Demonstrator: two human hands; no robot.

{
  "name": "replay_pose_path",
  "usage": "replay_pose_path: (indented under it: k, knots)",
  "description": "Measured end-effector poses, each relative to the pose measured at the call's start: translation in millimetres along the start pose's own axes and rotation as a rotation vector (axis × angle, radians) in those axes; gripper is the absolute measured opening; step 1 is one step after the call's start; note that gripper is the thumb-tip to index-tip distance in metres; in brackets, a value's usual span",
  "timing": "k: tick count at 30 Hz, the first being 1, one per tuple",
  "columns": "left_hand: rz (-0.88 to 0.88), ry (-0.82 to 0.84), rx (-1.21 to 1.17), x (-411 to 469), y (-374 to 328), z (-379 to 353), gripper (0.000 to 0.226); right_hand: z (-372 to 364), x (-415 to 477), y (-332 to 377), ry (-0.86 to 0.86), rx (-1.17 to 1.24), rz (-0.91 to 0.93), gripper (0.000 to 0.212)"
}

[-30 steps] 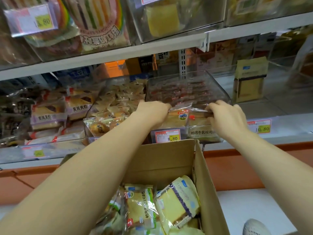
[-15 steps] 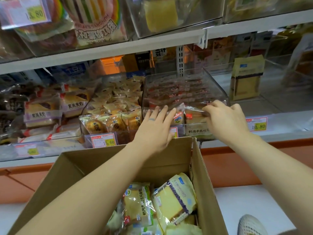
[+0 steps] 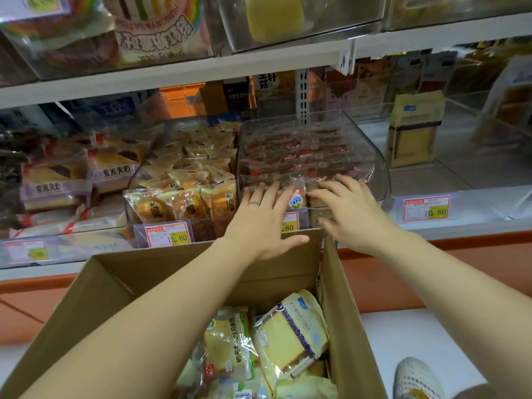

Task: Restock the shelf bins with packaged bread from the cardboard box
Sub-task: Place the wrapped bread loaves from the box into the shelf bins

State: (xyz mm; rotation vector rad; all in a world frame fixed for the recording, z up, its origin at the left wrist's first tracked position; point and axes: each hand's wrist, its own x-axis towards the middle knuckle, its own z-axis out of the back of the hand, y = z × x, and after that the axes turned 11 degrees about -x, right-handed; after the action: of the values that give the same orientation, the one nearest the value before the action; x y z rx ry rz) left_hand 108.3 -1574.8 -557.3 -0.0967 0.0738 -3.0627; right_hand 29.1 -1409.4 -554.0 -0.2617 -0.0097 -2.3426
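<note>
A clear shelf bin [image 3: 371,148] in the middle of the shelf holds rows of wrapped bread with red print. My left hand [image 3: 263,223] lies flat with spread fingers against the bin's front, over a bread pack [image 3: 296,197] with a blue logo. My right hand [image 3: 351,211] is beside it, fingers straight and loosely spread at the bin's front lip, holding nothing. Below my arms stands the open cardboard box [image 3: 349,312] with several yellow packaged bread loaves [image 3: 290,338] inside.
Left of the middle bin is a bin of small golden buns [image 3: 184,205] with a 15.60 price tag [image 3: 168,234]. Purple-labelled bread [image 3: 54,185] lies further left. A yellow bag [image 3: 413,128] stands at right. An upper shelf [image 3: 259,61] overhangs. A shoe [image 3: 414,378] shows bottom right.
Both hands have slid back from inside the bin to its front lip and opened flat. The view has tilted down, showing more of the box.
</note>
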Motion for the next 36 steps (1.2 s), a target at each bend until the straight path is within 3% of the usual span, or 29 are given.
replay_pose_path:
  k: [10,15,20,26,29,36]
  knots:
    - [0.074,0.055,0.01,3.9,-6.6,3.4,0.092,-1.3,-12.8,4.6,0.059,-0.104,-0.043,0.063]
    - [0.044,-0.06,0.081,0.0,-7.5,8.2,0.085,-1.9,-11.6,5.3,0.019,-0.071,-0.064,0.064]
    - [0.091,0.029,0.129,1.5,-4.6,11.4,0.083,0.0,-11.8,3.3,0.071,-0.003,-0.065,0.061]
    - [-0.143,-0.187,-0.076,-56.7,11.5,22.2,0.053,28.7,-41.6,43.3,-0.101,0.122,0.049,0.046]
    - [-0.061,-0.168,-0.145,-107.0,30.1,25.1,0.04,33.7,-49.3,72.4,-0.027,0.143,0.114,0.037]
    - [0.259,-0.05,-0.19,-188.8,96.7,28.2,0.04,13.0,-39.0,149.6,0.315,0.013,0.263,0.037]
